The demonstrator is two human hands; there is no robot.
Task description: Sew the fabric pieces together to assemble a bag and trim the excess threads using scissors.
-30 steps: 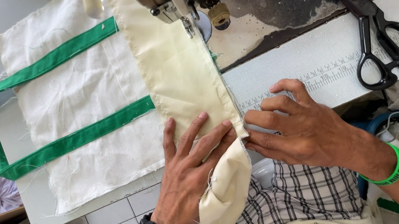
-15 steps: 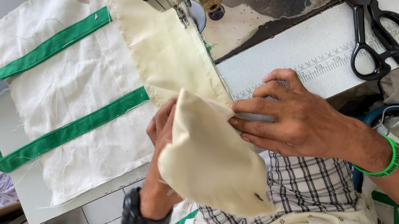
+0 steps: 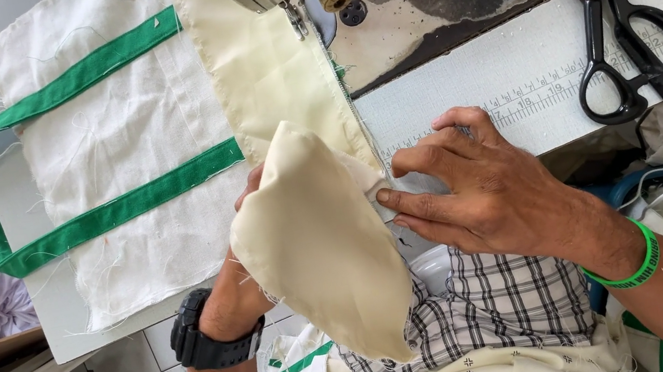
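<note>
The loose end of the cream fabric (image 3: 319,243) is lifted off the bench (image 3: 53,308) by the left hand (image 3: 245,287), whose grip is mostly hidden behind the fold but seems closed on it, so the seam edge is exposed; that edge is pinned flat by the spread fingers of the right hand (image 3: 477,187), in line with the sewing machine needle (image 3: 300,19), the scissors (image 3: 629,43) parked aside
</note>
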